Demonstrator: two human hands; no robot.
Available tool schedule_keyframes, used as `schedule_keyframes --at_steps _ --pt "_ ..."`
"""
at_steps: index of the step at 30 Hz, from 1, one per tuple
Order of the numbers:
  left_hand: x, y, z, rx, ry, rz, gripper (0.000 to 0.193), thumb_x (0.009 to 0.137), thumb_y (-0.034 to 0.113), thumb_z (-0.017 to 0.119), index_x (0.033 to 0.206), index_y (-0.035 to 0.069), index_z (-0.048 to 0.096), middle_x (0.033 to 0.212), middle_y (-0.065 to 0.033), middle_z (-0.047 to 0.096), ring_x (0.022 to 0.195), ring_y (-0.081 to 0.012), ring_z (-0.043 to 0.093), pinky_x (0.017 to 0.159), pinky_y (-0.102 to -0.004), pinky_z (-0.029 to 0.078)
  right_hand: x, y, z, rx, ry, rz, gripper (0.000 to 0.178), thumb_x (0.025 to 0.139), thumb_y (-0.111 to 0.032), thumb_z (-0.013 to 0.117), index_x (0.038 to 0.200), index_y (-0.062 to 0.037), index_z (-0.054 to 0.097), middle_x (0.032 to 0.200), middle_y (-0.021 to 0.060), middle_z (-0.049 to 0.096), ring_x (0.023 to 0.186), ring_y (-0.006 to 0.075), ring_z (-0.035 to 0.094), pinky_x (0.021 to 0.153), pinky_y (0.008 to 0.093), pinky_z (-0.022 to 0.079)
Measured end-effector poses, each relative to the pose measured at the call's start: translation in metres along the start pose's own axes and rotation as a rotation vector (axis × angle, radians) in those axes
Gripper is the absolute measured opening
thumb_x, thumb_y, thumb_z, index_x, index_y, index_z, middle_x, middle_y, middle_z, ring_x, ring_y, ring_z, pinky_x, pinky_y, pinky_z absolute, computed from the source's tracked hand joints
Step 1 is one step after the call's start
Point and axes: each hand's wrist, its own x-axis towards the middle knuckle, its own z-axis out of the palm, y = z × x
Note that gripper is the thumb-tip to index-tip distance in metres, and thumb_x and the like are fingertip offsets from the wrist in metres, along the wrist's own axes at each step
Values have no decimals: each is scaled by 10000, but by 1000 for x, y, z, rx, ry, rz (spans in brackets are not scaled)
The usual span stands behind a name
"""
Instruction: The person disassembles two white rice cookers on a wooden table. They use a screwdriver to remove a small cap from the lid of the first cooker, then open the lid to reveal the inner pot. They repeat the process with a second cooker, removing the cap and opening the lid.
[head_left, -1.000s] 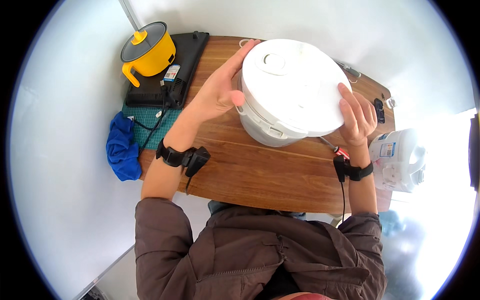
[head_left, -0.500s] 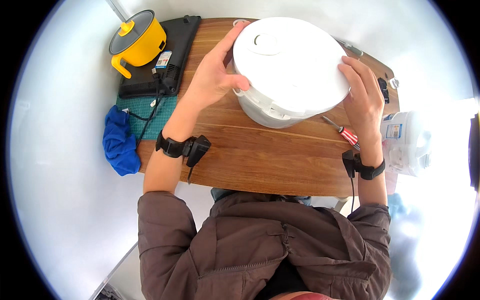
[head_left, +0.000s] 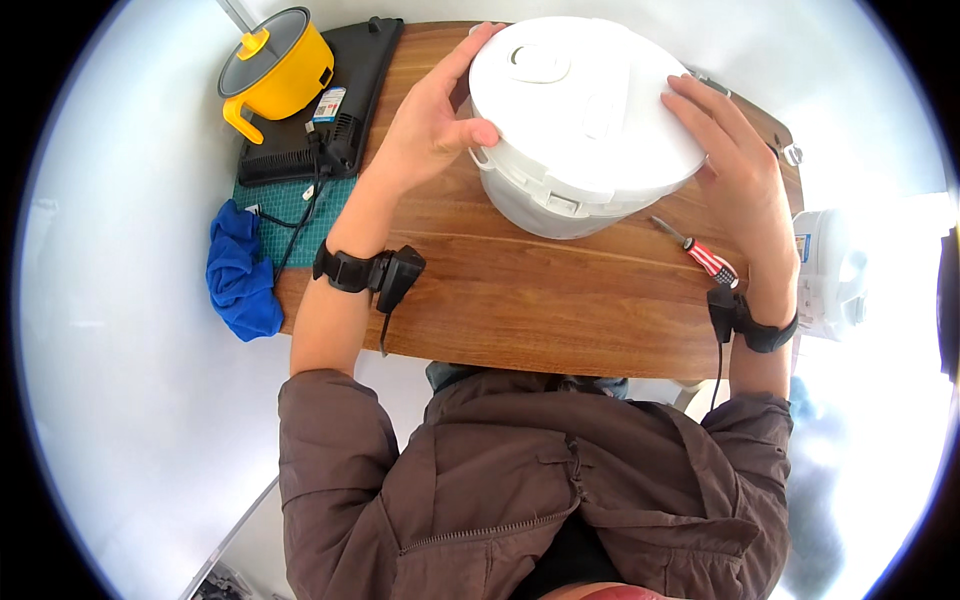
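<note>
While left hand (head_left: 425, 135) and right hand (head_left: 742, 160) hold a white pot (head_left: 590, 110), a black appliance (head_left: 358, 78) bears a label (head_left: 329, 104).

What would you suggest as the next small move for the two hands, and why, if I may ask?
I'd probably have the right hand press lightly on the lid to check it is seated: its fingers lie on the lid's edge, while the left hand rests against the tub's side.
</note>
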Motion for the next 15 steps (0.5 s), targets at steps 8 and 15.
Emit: schedule_keyframes --at_steps 8,15 --pt "5 -1 5 -261 -58 60 1252 655 439 926 1598 -40 256 1620 -169 374 1461 -249 394 1209 -379 301 -9 -1 1 95 -116 12 657 769 164 668 1365 -110 630 1457 73 587 1218 312 647 988 360 600" --pt "3 3 1 -191 -88 -33 1457 546 514 941 1629 -50 146 1666 -166 289 1521 -247 298 1248 -377 222 -17 -6 6 138 -124 42 674 778 189 625 1378 -117 629 1482 79 567 1244 316 634 994 364 592"
